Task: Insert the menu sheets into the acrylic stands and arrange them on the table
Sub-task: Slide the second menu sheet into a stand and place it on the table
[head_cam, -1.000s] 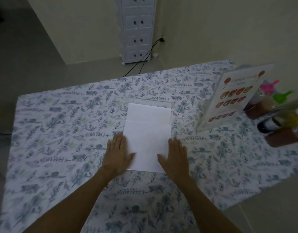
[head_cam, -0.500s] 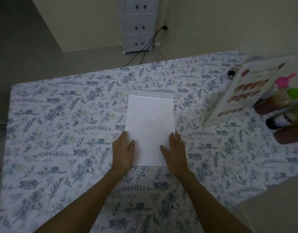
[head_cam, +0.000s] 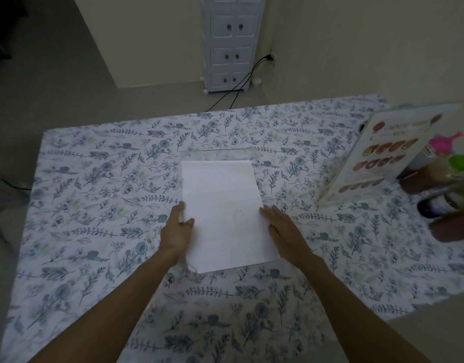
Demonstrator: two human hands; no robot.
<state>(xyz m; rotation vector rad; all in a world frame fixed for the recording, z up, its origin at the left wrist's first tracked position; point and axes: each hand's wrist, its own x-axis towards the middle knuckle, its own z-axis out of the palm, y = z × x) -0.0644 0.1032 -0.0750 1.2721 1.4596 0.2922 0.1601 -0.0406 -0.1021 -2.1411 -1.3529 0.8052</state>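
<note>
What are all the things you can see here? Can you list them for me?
Paper sheet: one, white, middle of table, partly inside a flat clear stand.
Menu stand: one, upright, food pictures, right side.
Bottles: several, pink and green caps, far right; exact count unclear.
Tablecloth: one, white with blue-green leaves.
Cabinet: one, white, by wall.
Cables: black, on floor.
Left hand: at sheet's left edge.
Right hand: at sheet's right edge.

A blank white paper sheet (head_cam: 225,213) lies mid-table on the floral tablecloth (head_cam: 94,205), apparently atop a clear acrylic stand (head_cam: 217,154); a standing printed menu (head_cam: 385,155) is right, bottles (head_cam: 440,163) behind it.
</note>
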